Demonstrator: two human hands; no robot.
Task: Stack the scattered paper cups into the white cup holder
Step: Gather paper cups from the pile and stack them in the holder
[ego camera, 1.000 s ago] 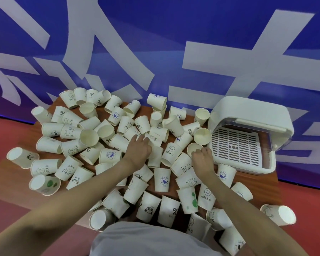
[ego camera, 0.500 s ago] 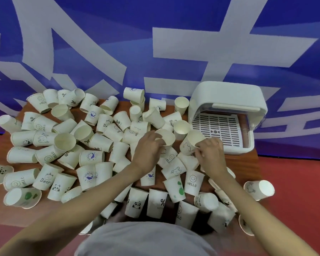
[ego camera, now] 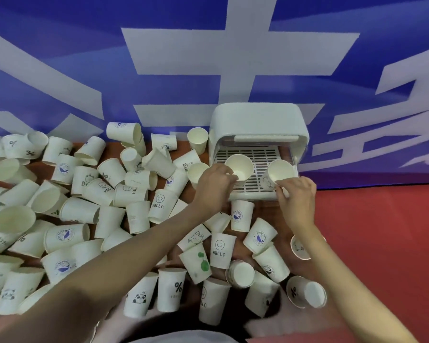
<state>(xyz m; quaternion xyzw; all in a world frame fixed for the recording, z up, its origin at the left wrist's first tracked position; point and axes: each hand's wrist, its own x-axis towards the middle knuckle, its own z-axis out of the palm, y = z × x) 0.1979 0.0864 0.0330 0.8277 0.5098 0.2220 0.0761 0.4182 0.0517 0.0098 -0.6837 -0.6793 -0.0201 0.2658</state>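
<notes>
Here the scattered cups point(ego camera: 124, 214) lie mostly on their sides across the table point(ego camera: 265, 209), nearest the person. Beyond them, the left hand point(ego camera: 214, 186) pinches the rim of one upright cup point(ego camera: 239, 167), and the right hand point(ego camera: 297, 194) pinches another point(ego camera: 280, 170), both mouths up over the slotted tray of the white cup holder point(ego camera: 258, 120) straight ahead, with the right hand's cup deeper to its right.
</notes>
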